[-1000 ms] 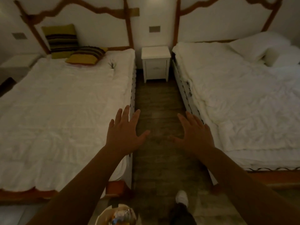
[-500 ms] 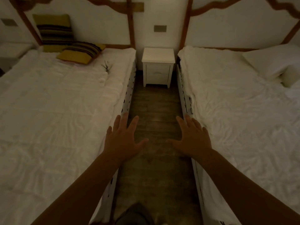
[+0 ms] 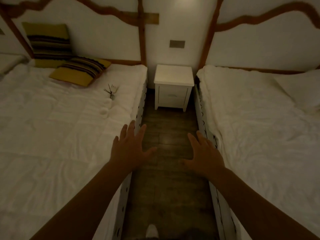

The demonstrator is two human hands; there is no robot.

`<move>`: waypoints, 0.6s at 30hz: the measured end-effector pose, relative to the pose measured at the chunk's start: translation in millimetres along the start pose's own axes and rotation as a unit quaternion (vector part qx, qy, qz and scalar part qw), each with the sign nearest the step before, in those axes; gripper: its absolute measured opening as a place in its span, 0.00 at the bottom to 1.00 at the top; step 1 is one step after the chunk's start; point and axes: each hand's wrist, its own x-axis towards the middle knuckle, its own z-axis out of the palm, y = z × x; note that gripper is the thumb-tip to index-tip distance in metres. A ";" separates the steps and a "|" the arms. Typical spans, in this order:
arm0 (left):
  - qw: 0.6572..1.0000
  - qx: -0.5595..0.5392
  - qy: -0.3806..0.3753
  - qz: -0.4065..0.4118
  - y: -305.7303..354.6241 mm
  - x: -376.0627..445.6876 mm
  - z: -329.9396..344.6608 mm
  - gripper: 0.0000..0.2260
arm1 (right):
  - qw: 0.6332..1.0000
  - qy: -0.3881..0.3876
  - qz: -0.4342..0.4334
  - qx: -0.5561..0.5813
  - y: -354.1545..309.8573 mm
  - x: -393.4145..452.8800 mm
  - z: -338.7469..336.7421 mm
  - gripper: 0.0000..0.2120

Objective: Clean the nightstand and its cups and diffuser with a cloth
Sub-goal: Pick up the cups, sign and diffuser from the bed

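A small white nightstand [image 3: 173, 87] stands against the far wall at the end of the aisle between two beds. Its top looks bare. A diffuser [image 3: 111, 91] with dark reeds lies on the left bed near its right edge, and two small white round objects [image 3: 104, 108], possibly cups, sit just in front of it. My left hand [image 3: 129, 149] and my right hand [image 3: 204, 153] are stretched out over the aisle, palms down, fingers spread, holding nothing. No cloth is in view.
A white-covered bed [image 3: 60, 135] lies on the left with two striped yellow pillows [image 3: 79, 71] at its head. Another white bed [image 3: 268, 135] with a white pillow lies on the right. A narrow wooden floor strip [image 3: 168, 170] runs between them. My shoe [image 3: 152, 231] shows at the bottom.
The view has moved forward down the aisle, so the nightstand is nearer and larger. Both hands stay spread and empty in front of me.
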 end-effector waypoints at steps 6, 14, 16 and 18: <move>1.000 0.008 0.002 -0.027 -25.0 121.9 7.5 0.48 | 1.000 -0.021 -0.013 0.003 -4.6 131.9 -15.2 0.54; 0.993 0.024 -0.031 -0.114 -59.8 277.3 35.1 0.43 | 0.995 -0.054 -0.085 -0.002 -12.9 348.4 -39.9 0.52; 0.990 0.022 -0.027 -0.137 -67.6 307.0 32.5 0.43 | 0.990 -0.070 -0.118 -0.015 -24.3 396.5 -47.5 0.51; 0.987 0.013 -0.015 -0.161 -75.5 329.0 27.3 0.43 | 0.984 -0.089 -0.150 -0.036 -40.3 436.2 -57.7 0.51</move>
